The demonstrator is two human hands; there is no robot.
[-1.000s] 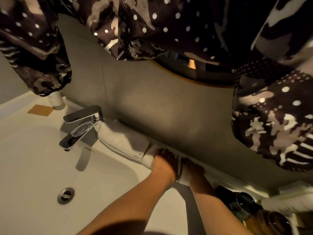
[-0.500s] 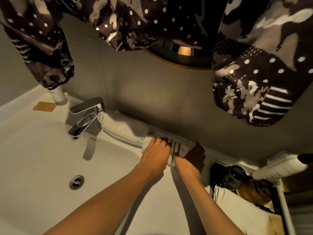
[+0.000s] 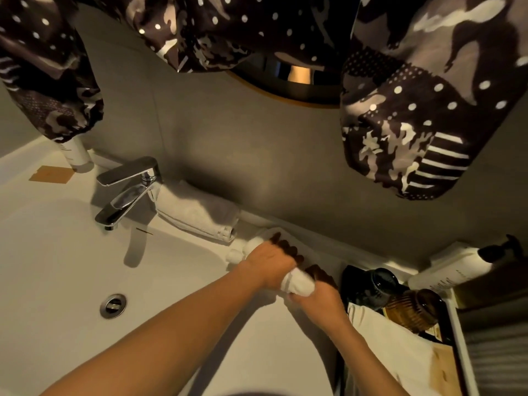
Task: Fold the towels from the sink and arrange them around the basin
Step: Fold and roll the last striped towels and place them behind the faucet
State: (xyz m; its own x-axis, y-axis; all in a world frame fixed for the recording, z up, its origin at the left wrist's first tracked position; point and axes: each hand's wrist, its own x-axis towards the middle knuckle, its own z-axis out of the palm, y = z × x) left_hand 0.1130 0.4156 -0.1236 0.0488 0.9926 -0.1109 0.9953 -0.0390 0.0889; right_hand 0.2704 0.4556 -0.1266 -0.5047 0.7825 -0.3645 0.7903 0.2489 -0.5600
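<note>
Spanning both hands [image 3: 297, 278]: rolled towel [image 3: 298, 282].

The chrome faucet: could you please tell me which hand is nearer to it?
Left. The left hand lies right of the faucet, past the folded towel; the right hand is farther right still.

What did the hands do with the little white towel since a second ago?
Both hands, left hand and right hand, were pressing the small towel flat by the wall; now they grip it, rolled, drawn slightly toward the person. The folded towel beside the faucet stayed put.
</note>
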